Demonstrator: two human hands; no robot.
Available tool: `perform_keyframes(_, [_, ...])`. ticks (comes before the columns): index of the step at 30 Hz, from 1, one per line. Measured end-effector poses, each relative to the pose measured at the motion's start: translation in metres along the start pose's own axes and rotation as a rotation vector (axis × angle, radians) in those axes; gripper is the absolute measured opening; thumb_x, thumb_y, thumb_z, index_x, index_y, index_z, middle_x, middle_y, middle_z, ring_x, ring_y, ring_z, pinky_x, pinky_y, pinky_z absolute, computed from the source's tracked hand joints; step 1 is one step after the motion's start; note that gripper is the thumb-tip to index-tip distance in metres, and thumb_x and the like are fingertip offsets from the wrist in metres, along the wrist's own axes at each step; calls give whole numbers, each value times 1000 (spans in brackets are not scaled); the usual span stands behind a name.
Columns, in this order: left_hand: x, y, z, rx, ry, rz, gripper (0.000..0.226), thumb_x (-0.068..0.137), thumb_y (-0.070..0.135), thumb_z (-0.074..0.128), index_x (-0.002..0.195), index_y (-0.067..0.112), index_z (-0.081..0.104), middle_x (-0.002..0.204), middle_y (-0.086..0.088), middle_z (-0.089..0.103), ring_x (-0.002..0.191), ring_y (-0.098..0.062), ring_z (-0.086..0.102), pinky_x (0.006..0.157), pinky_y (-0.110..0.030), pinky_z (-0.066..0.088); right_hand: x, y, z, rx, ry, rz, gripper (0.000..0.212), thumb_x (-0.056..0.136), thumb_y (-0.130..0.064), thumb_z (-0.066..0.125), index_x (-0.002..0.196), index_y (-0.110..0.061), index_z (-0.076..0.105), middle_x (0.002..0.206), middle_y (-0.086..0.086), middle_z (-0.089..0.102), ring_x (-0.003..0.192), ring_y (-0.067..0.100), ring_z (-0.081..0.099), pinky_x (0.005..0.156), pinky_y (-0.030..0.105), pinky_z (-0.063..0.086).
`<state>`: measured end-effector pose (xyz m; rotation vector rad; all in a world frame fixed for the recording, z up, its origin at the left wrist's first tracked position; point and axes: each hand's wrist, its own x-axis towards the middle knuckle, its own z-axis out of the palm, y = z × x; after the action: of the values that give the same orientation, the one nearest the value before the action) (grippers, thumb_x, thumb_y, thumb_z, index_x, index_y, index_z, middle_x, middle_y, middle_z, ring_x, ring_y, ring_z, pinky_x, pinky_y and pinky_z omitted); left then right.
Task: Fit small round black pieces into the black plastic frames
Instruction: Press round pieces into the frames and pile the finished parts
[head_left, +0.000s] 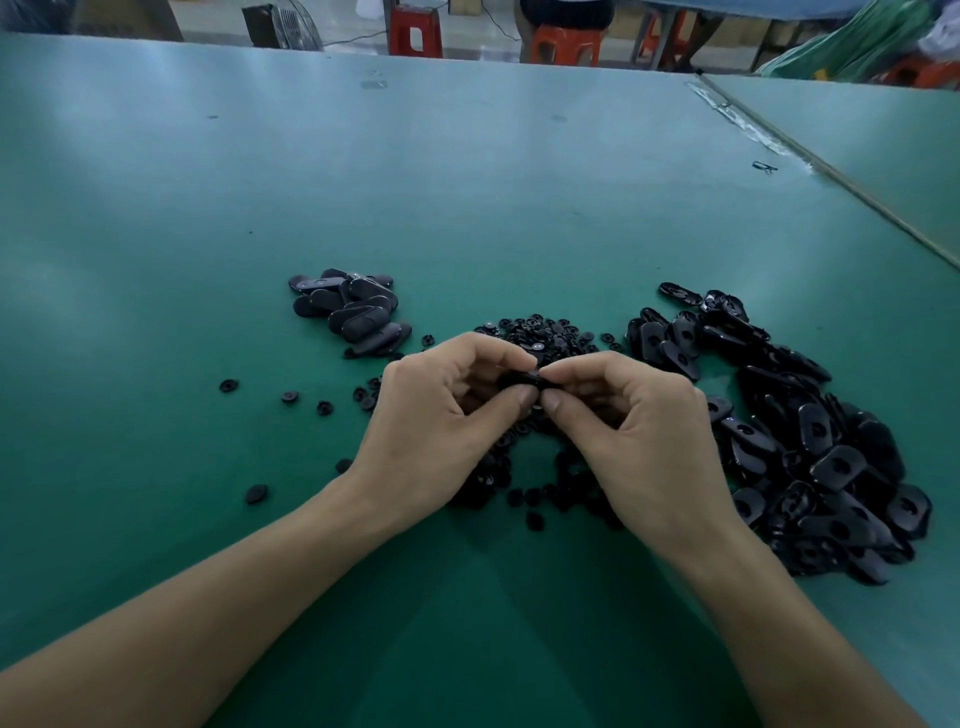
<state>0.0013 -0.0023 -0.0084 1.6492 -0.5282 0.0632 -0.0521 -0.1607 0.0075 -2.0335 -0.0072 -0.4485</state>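
On the green worktop (467, 182), both hands meet just in front of the heap of small round pieces (540, 332). The left hand (441, 415) and right hand (634, 431) each pinch one black frame (524, 378) between thumb and fingertips (largely hidden by them). Right of the heap lies a big pile of loose frames (810, 441); left of it, a smaller stack of frames (353, 312).

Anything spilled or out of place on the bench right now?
A few small round pieces lie scattered singly on the green table, left of the left hand, apart from the main heap. Far right, a small black scrap sits alone by the table seam. Nothing looks damaged.
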Motion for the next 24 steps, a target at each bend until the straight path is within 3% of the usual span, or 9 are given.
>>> perform_keyframes(9, [1, 0, -1, -40, -21, -1, 32, 83, 2, 78, 98, 30, 74, 89, 12, 78, 80, -4, 74, 75, -18, 57, 0, -1, -2, 13, -60, 41, 13, 90, -14, 72, 90, -27, 69, 86, -20, 71, 76, 1, 67, 66, 10, 50])
perform_keyframes(19, [2, 3, -1, -132, -43, -53, 27, 81, -1, 77, 96, 21, 75, 84, 4, 78, 77, -9, 74, 72, -20, 58, 5, 0, -11, 63, -137, 71, 11, 89, -16, 75, 91, -26, 72, 84, -10, 75, 81, 10, 72, 77, 33, 61])
perform_keyframes(24, [3, 2, 0, -147, -46, -69, 28, 82, -3, 76, 95, 22, 74, 82, 4, 78, 74, -9, 74, 71, -20, 58, 4, -1, -9, 37, -128, 67, 12, 90, -16, 73, 90, -27, 70, 84, -14, 74, 77, 6, 70, 72, 28, 59])
